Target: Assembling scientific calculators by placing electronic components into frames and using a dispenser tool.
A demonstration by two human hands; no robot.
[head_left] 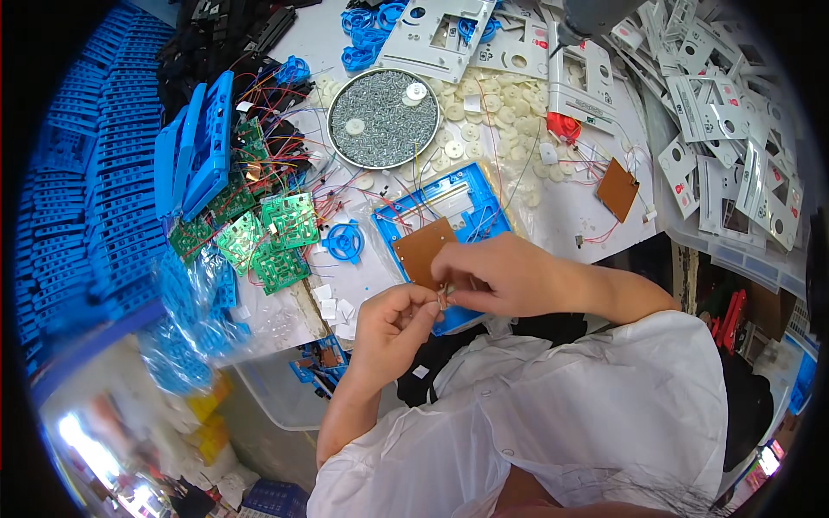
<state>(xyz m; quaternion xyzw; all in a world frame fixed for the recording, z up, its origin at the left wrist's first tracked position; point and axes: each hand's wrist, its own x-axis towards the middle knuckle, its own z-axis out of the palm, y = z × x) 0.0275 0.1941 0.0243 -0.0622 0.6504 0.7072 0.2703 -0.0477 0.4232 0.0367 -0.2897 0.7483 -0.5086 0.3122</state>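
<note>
Small part: a tiny piece, too small to identify, pinched between the fingertips of both hands just over the near edge of the blue frame.
Left hand: fingers together, clamped on the small part from below.
Right hand: fingers closed on the same part from above, touching the left fingertips.
Blue frame: flat plastic housing right under the hands, wires running across it.
Brown board: lies on the frame, just beyond the right hand's fingers.
Blue reel: left of the hands, near.
Green circuit boards: further left, heaped with coloured wires.
Round tin of screws: well beyond the hands.
White discs: scattered right of the tin.
</note>
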